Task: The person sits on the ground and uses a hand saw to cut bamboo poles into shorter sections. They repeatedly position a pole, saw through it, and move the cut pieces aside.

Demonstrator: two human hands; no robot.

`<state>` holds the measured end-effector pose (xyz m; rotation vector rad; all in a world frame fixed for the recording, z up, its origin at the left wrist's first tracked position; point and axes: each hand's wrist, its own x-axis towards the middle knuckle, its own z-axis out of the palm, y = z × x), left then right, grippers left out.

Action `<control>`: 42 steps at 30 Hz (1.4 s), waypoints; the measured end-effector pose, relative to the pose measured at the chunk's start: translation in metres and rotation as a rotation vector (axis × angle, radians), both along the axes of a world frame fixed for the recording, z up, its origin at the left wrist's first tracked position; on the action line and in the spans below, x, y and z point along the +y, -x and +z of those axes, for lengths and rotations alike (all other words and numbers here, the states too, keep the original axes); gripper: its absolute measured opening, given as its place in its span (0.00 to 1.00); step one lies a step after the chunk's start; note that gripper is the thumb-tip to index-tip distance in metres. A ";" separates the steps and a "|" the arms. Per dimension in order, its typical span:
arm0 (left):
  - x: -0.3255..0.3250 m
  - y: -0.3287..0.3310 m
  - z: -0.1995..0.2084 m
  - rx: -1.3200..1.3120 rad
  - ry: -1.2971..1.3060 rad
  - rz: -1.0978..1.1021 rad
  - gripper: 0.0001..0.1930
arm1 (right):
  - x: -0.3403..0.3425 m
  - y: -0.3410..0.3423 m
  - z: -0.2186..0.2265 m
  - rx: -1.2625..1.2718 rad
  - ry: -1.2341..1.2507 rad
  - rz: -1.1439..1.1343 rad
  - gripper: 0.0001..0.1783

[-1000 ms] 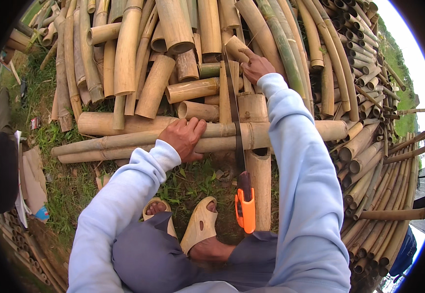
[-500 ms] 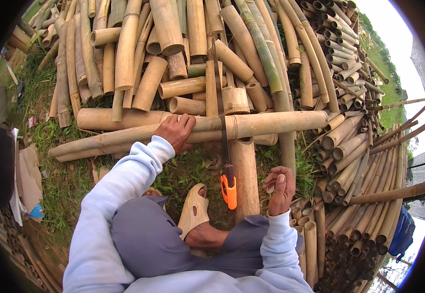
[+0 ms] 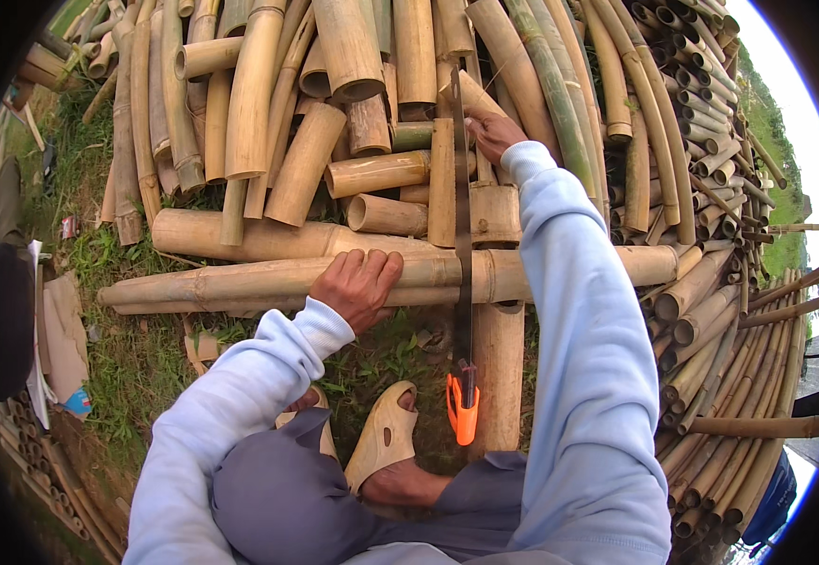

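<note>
My left hand (image 3: 360,282) lies flat, fingers spread and pressed down, on the long bamboo pole (image 3: 268,281) that runs across in front of me from nine to three o'clock; I bear on it that way, I judge, so the round pole cannot roll on the grass (image 3: 136,367). It rests across a short upright-lying bamboo section (image 3: 499,377) at five o'clock from that hand, which props it off the ground. The saw (image 3: 463,311) lies along the twelve-to-six line, its dark blade crossing the pole just right of my left hand and its orange handle (image 3: 463,414) pointing back at me near six o'clock, just beside my sandalled foot (image 3: 386,443). Neither hand holds it. My right hand (image 3: 492,132) is stretched out to twelve o'clock, well apart from the left, fingers curled about the end of a cut bamboo piece (image 3: 466,94) in the heap of bamboo lengths (image 3: 268,122); how firmly it pinches I cannot tell, since the fingers wrap out of sight. At three o'clock a stack of thinner poles (image 3: 720,311) lies with its cut ends showing.
</note>
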<state>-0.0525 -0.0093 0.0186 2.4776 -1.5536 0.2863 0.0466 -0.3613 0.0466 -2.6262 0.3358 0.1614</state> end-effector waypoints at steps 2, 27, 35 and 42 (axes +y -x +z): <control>0.003 0.001 -0.002 -0.007 0.002 0.019 0.48 | 0.008 -0.009 -0.004 0.047 0.060 0.102 0.24; -0.004 -0.004 0.001 -0.075 0.106 -0.016 0.45 | -0.053 0.054 0.237 -0.877 -0.209 -0.235 0.21; 0.008 -0.024 0.003 0.054 -0.094 0.033 0.46 | 0.058 0.131 0.235 -0.849 -0.298 0.045 0.44; -0.010 -0.019 0.002 0.048 -0.044 0.004 0.41 | 0.197 0.403 0.052 -0.683 -0.542 -0.385 0.34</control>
